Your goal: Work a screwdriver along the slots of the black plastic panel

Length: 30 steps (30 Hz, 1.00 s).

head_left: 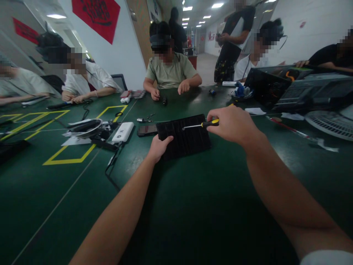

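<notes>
A flat black panel (193,141) with ridges or slots is tilted above the green table (176,217). My left hand (160,148) grips its left edge, thumb on top. In my right hand (231,123) is a screwdriver (205,124) with a yellow and black handle, its fingers closed round it. The metal shaft points left, and its tip touches or hovers just over the panel's middle, near a small shiny spot. Behind the panel's left side lies a dark phone-like object (146,130).
A white power bank (123,131), cables and a metal dish (85,127) are at the left. Small metal parts (143,120) lie beyond the panel. A white fan grille (331,123) and a large black case (311,88) stand right. Several people sit around the table.
</notes>
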### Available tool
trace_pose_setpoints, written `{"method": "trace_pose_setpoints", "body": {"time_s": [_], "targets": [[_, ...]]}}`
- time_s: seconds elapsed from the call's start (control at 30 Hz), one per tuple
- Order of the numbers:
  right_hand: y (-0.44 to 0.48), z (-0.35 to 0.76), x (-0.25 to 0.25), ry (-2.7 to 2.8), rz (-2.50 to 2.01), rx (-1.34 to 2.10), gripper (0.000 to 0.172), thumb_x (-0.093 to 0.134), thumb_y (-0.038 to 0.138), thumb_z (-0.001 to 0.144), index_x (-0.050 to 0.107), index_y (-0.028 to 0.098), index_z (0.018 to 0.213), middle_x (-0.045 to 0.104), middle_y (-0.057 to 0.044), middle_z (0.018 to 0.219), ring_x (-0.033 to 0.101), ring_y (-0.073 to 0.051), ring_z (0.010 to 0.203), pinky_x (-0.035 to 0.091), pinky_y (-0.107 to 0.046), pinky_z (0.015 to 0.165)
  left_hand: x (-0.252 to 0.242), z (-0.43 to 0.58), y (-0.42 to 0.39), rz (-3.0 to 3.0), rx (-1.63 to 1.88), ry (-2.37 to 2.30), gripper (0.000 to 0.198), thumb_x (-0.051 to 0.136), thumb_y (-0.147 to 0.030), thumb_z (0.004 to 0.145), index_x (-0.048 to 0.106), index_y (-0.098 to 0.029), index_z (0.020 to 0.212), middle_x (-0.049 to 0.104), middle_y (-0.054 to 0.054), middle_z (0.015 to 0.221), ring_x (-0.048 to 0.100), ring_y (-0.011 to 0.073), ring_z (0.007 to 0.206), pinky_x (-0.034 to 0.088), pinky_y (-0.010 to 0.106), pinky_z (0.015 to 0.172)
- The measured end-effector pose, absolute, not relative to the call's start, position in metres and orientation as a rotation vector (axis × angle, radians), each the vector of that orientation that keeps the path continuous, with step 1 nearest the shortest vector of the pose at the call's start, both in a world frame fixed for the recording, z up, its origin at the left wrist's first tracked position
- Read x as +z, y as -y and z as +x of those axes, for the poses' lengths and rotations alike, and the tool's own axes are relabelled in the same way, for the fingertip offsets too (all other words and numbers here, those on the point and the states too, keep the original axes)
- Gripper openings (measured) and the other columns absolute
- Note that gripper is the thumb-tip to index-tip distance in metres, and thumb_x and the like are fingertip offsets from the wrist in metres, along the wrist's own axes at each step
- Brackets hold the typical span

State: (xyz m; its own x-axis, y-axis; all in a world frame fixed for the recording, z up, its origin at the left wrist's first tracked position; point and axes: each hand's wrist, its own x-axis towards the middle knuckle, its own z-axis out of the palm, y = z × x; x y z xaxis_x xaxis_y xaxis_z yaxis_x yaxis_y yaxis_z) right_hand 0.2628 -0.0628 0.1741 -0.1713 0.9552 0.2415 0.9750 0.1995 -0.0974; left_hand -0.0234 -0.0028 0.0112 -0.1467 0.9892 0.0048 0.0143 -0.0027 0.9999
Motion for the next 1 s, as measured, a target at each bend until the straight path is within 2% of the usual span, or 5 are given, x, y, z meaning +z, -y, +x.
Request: {"method": "trace_pose_setpoints", "body": {"time_s": [0.33, 0.6, 1.0], "targets": [[0.062, 0.2588, 0.1733, 2.244, -1.873, -0.061, 0.031, 0.072, 0.042, 0.097, 0.09, 0.029, 0.119, 0.086, -0.013, 0.113, 0.076, -0.037, 0.107, 0.053, -0.045, 0.082, 0.0134, -0.0227, 0.0033, 1.132, 1.303, -1.334, 0.043, 0.096, -0.037, 0.065, 0.078, -0.02, 0.1, 0.086, 0.008, 0.102, 0.083, 0.0327, 0.104, 0.065, 0.052, 0.105], [0.0596, 0.2601, 0.1682, 2.238, -1.898, -0.032, 0.033, 0.068, 0.047, 0.1, 0.091, 0.026, 0.112, 0.086, -0.015, 0.113, 0.077, -0.038, 0.106, 0.054, -0.047, 0.082, 0.0184, -0.0209, 0.0075, 1.124, 1.297, -1.35, 0.039, 0.095, -0.035, 0.068, 0.079, -0.02, 0.1, 0.086, 0.009, 0.102, 0.083, 0.0336, 0.106, 0.066, 0.052, 0.105], [0.0592, 0.2596, 0.1688, 2.241, -1.962, 0.007, 0.041, 0.062, 0.05, 0.101, 0.09, 0.025, 0.117, 0.086, -0.017, 0.113, 0.077, -0.039, 0.108, 0.057, -0.048, 0.085, 0.0156, -0.0212, 0.0047, 1.127, 1.303, -1.356, 0.043, 0.096, -0.037, 0.064, 0.079, -0.019, 0.099, 0.086, 0.008, 0.101, 0.082, 0.0319, 0.102, 0.065, 0.051, 0.104]]}}
